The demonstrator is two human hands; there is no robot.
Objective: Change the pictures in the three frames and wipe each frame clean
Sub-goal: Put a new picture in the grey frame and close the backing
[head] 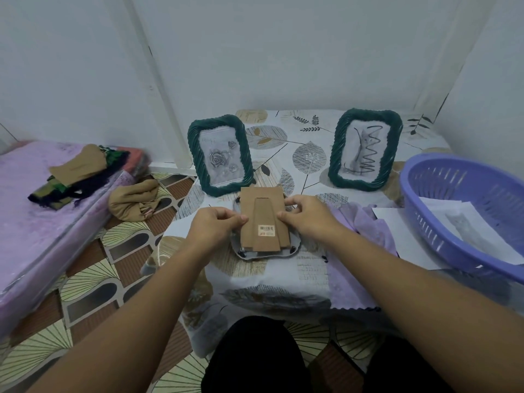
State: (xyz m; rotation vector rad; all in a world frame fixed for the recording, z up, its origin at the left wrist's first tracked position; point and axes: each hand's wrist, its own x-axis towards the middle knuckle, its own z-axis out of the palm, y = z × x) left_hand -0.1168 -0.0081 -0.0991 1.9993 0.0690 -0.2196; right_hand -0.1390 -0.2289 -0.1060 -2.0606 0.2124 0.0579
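The person's dark-clothed knees (255, 355) sat at the near edge of a low table (283, 282) draped in a leaf-patterned cloth. Both bare forearms reached forward over that edge. The left hand (214, 226) had its fingers curled, pinching the left edge of a brown backing board (265, 219); the right hand (307, 218) likewise pinched the board's right edge, thumb and fingertips closed on it. The board carried a fold-out stand and a barcode sticker (266, 230), and lay on a face-down frame (241, 251) whose pale rim showed beneath it, in the middle of the table.

A lilac wiping cloth (357, 256) lay just right of that frame, running to the near edge. Beyond it, sheets of white paper (397, 222) reached under a purple slotted basket (465, 205) at the right edge, which held a printed picture (459, 225).

Two green rope-edged frames stood upright toward the far edge: the left frame (219, 157) showed a rose print, the right frame (365, 148) a grey drawing that could not be made out.

On the patterned floor left of the table lay a tan bundle of fabric (133, 199); further left, folded clothes (85, 171) rested on a purple mattress (34, 222).
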